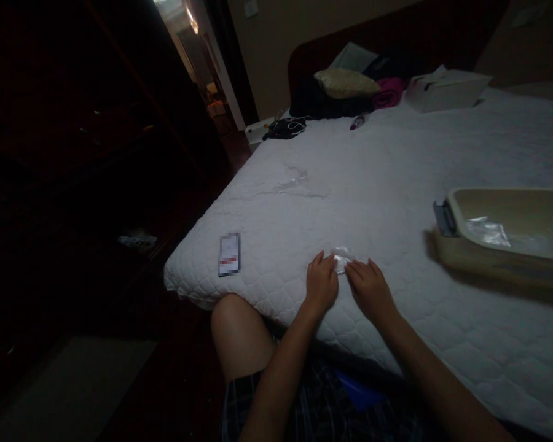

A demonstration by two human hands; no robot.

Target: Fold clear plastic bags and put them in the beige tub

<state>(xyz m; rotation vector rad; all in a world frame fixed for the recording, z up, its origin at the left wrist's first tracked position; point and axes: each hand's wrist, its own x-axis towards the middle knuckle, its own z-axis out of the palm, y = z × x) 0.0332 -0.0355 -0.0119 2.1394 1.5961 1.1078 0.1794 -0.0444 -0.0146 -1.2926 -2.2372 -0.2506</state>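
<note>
A small piece of clear, shiny plastic, like a bag (342, 258), lies on the white quilted bed (373, 166) between my hands. At its left edge, my left hand (322, 282) is closed with the fingertips on the plastic. My right hand (370, 290) has its fingers pressed together and grips the right edge of the same plastic. Both hands rest low, close to the mattress surface. The fingers partly cover the plastic, and the room is dim, so its exact shape is hard to make out.
To the right stands a beige plastic bin (502, 261) with shiny plastic inside. A phone (229, 254) lies left, near the bed's corner. Another crumpled clear plastic bag (295, 181) lies farther back. A white box (447, 91), a pillow (345, 83) and a pink roll (388, 92) sit near the headboard.
</note>
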